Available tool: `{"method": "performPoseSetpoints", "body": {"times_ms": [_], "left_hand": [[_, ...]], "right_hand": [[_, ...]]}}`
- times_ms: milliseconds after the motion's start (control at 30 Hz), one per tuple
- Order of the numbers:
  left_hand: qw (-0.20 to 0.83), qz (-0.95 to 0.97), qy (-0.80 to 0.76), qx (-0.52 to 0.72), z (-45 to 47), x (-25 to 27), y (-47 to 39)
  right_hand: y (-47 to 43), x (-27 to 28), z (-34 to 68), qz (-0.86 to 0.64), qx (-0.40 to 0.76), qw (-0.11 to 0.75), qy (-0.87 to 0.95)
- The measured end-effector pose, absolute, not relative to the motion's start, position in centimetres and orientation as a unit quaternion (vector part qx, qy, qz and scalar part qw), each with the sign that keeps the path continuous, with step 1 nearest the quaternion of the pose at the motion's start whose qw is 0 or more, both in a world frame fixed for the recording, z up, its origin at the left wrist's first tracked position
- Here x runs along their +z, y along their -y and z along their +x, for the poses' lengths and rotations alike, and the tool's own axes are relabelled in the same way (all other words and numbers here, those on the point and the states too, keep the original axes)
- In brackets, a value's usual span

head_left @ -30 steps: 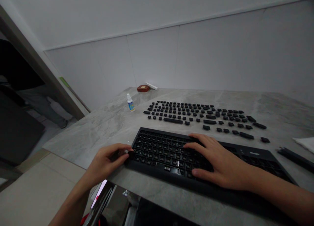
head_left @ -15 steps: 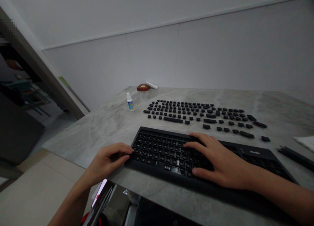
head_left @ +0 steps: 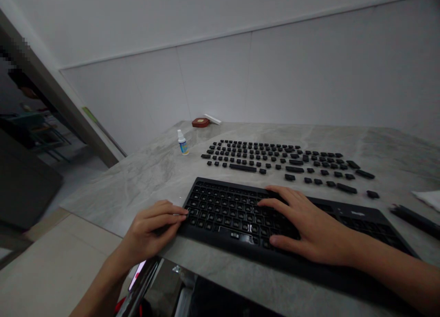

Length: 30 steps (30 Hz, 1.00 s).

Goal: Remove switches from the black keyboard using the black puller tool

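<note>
A black keyboard [head_left: 220, 211] with bare key sockets lies on the grey marbled tabletop. My right hand [head_left: 302, 225] rests over its middle, fingers and thumb spread. My left hand [head_left: 154, 227] is at the keyboard's left edge, fingers and thumb drawn together at the tips. Whatever sits between those fingertips is too small or hidden to make out. Behind the keyboard, loose black keycaps [head_left: 256, 152] lie in rows, with a long spacebar keycap [head_left: 243, 168] among them.
A small white spray bottle [head_left: 183, 143] with a blue label stands at the back left. Beyond it are a reddish-brown case [head_left: 200, 122] and a white strip [head_left: 212, 119]. A dark rod-like object [head_left: 417, 220] and white paper [head_left: 428, 198] lie at right. An open drawer [head_left: 220, 294] shows below the table edge.
My left fingers and thumb have come closer together, and the hand has turned slightly at the keyboard's left edge. My right hand and the keyboard have stayed in place.
</note>
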<state>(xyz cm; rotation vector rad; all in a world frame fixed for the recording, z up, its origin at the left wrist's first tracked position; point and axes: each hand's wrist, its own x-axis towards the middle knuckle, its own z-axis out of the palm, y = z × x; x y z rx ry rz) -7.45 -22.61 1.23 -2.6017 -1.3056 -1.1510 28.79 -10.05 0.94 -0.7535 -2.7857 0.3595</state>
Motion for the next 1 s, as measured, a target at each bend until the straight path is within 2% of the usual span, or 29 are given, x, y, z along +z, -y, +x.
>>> {"method": "performPoseSetpoints", "body": {"times_ms": [167,567,733,1000], "left_hand": [[0.103,-0.827,0.432,-0.344,-6.6,0.9,22.8],[0.115,-0.809,0.464,-0.342,-5.9,0.6,22.7],[0.074,-0.795,0.472,-0.375,-6.3,0.5,22.9],[0.002,-0.674,0.54,-0.504,-8.2,0.1,24.3]], "right_hand": [[10.1,1.1,28.8,-0.261,0.124,0.113,0.951],[10.3,1.2,28.6,-0.261,0.124,0.114,0.951],[10.4,1.8,28.6,-0.263,0.128,0.1,0.951],[10.5,1.9,28.5,-0.255,0.113,0.101,0.955]]}}
